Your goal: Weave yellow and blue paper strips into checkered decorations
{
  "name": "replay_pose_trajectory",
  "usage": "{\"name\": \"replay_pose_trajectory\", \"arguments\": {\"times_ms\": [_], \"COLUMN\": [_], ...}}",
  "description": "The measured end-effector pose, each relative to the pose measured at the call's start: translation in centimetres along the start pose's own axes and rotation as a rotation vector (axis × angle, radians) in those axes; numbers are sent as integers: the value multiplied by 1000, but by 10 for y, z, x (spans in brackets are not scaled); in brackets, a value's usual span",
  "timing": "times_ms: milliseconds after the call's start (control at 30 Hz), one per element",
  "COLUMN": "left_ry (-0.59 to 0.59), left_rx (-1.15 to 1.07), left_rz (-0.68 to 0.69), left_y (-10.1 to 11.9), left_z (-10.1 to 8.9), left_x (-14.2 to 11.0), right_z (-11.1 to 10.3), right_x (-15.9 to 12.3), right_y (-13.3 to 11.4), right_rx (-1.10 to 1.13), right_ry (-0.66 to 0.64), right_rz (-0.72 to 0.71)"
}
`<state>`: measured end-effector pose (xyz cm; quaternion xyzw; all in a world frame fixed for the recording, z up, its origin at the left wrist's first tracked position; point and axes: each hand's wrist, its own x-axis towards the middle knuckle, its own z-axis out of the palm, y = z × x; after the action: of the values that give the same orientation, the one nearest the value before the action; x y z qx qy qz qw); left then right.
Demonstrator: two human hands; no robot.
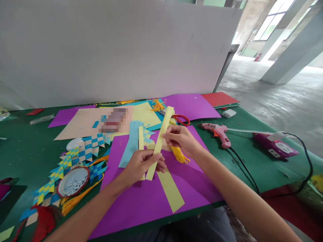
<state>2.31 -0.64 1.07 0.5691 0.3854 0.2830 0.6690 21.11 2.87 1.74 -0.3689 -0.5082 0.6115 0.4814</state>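
Both my hands hold a long yellow paper strip that slants up to the right over a purple sheet. My left hand pinches its lower end. My right hand pinches its middle. A second yellow strip lies flat on the purple sheet below my hands. A narrow yellow strip and a light blue strip lie just left of my hands. A yellow knife-like tool rests under my right wrist.
Woven blue-and-yellow paper pieces, a round lid with small beads and yellow tassels lie left. Red-handled scissors, a pink glue gun with its cord and a purple power strip lie right. A white board stands behind.
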Motion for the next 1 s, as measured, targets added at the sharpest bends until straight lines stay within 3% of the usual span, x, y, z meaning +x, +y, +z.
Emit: {"name": "replay_pose_trajectory", "arguments": {"times_ms": [133, 367, 800, 1000], "left_ry": [-5, 112, 81, 30], "left_rx": [-10, -31, -45, -59], "left_rz": [-9, 12, 20, 9], "left_y": [1, 3, 6, 4], "left_z": [1, 1, 1, -1], "left_x": [1, 2, 2, 0], "right_z": [3, 16, 16, 10], "right_x": [-1, -2, -1, 0], "right_y": [1, 5, 13, 4], "right_rx": [23, -23, -25, 6], "right_ry": [-35, -82, -92, -73], "right_rz": [40, 168, 155, 125]}}
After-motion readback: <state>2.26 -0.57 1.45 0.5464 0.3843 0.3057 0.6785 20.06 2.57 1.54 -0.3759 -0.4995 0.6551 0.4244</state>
